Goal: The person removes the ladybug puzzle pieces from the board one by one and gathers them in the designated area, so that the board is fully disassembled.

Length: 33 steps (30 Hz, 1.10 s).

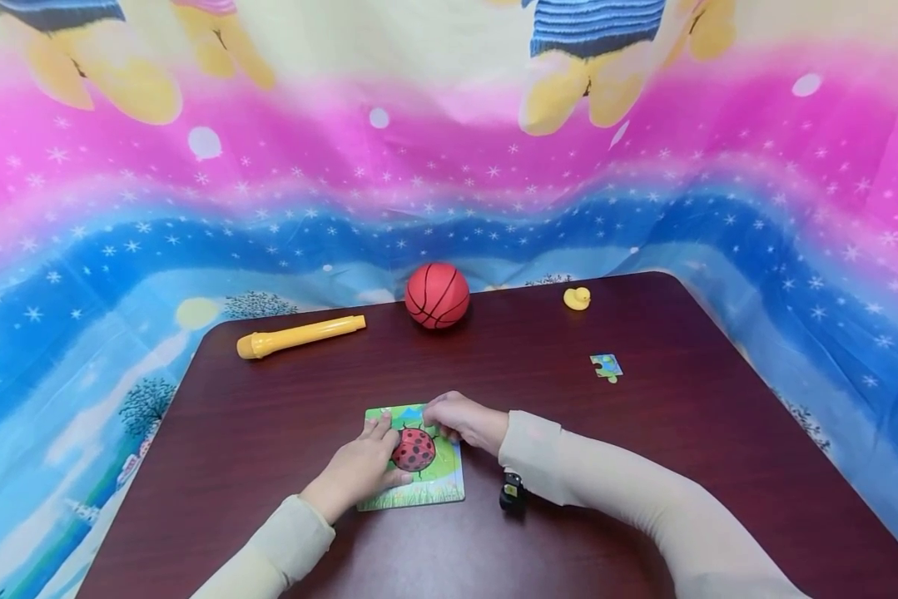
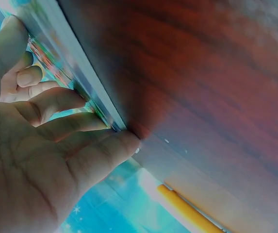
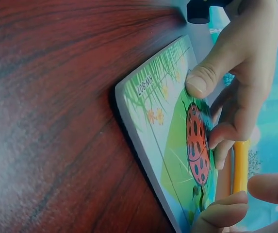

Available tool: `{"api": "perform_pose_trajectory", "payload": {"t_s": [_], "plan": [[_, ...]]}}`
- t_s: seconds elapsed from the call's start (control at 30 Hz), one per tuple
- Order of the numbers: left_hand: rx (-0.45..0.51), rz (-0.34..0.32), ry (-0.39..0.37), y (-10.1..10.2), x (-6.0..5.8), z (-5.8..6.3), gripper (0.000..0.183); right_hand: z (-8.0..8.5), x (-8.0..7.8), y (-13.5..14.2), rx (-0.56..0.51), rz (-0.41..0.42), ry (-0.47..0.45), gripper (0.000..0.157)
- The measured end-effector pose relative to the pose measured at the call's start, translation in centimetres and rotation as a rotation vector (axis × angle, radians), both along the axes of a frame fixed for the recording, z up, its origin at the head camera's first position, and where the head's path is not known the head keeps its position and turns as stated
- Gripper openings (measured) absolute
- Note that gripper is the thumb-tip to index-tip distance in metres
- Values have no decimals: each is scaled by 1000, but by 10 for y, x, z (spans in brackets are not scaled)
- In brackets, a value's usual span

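A square puzzle board (image 1: 449, 482) with a red, black-spotted ladybug picture lies flat on the dark table. My left hand (image 1: 362, 466) rests across its left side, the thumb (image 3: 197, 83) and fingers spread over the picture. At the board's upper right corner is my right hand (image 1: 463, 418), its fingers bent down onto the surface. Seen from the right wrist, thumb and finger (image 3: 272, 187) stand slightly apart beside the board's edge. I cannot tell whether a piece is between them. The hand covers that corner.
One loose puzzle piece (image 1: 607, 367) lies farther right. Along the back stand a yellow toy microphone (image 1: 302, 336), a small red basketball (image 1: 437, 296) and a yellow rubber duck (image 1: 577, 299). A small black object (image 1: 512, 492) sits under the right sleeve. A printed curtain (image 1: 449, 166) surrounds the table.
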<state>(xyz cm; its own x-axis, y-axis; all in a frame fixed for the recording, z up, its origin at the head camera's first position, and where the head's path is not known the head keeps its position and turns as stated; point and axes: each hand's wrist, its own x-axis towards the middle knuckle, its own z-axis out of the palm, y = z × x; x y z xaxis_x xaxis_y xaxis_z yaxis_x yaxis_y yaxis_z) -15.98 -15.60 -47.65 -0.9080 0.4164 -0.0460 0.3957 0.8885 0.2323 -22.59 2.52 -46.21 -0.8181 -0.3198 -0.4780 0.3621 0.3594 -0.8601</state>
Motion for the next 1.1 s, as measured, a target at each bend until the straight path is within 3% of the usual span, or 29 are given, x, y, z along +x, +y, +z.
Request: {"api": "perform_pose_trajectory", "payload": {"t_s": [0.13, 0.33, 0.53, 0.63, 0.73, 0.8, 0.87, 1.0, 1.1], "plan": [[3, -1, -2, -1, 1, 1, 53, -1, 0, -1, 11, -9, 12, 17], [7, 4, -9, -1, 1, 3, 52, 5, -1, -4, 10, 13, 14, 32], [8, 7, -22, -1, 1, 3, 52, 6, -6, -8, 77, 69, 33, 35], [6, 2, -21, -1, 1, 1, 52, 2, -6, -9, 234, 155, 210, 51], [-2, -3, -12, -1, 2, 1, 54, -2, -8, -10, 502, 293, 453, 64], [-5, -4, -9, -1, 1, 0, 55, -4, -10, -11, 660, 377, 589, 65], [-4, -5, -12, -1, 1, 0, 54, -6, -10, -12, 753, 436, 669, 61], [4, -7, -6, -1, 0, -2, 53, -7, -13, -12, 821, 464, 811, 46], [9, -5, 6, -1, 0, -3, 51, -7, -17, -11, 784, 442, 857, 32]]}}
